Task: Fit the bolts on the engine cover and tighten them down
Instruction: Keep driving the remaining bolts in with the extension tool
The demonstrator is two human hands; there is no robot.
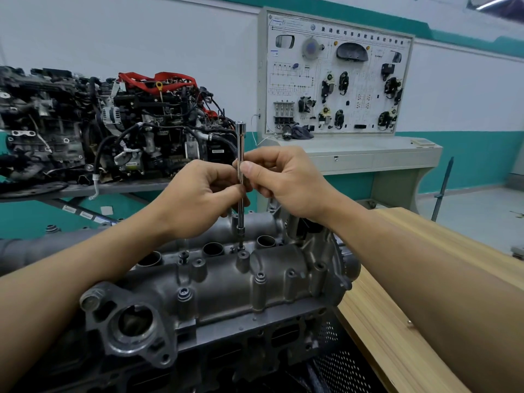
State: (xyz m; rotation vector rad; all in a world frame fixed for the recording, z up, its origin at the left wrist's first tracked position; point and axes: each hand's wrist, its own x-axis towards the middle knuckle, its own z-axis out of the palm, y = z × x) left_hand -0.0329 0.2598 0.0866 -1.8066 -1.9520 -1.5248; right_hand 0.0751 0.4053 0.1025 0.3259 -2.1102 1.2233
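Observation:
A grey cast engine cover (pixel 226 285) lies across the lower middle of the head view. Bolts sit in several of its bosses, for example one bolt (pixel 184 293) near the front and another bolt (pixel 260 277) to its right. A long chrome extension bar (pixel 240 146) stands upright, its socket end (pixel 241 232) down on a bolt at the cover's far side. My left hand (pixel 204 194) pinches the bar's shaft from the left. My right hand (pixel 280 180) pinches it from the right, thumb against the knurled part.
A complete engine (pixel 113 126) with red hoses sits on a stand at the back left. A training panel (pixel 337 78) on a cabinet stands behind. A wooden bench top (pixel 391 321) runs along the right of the cover.

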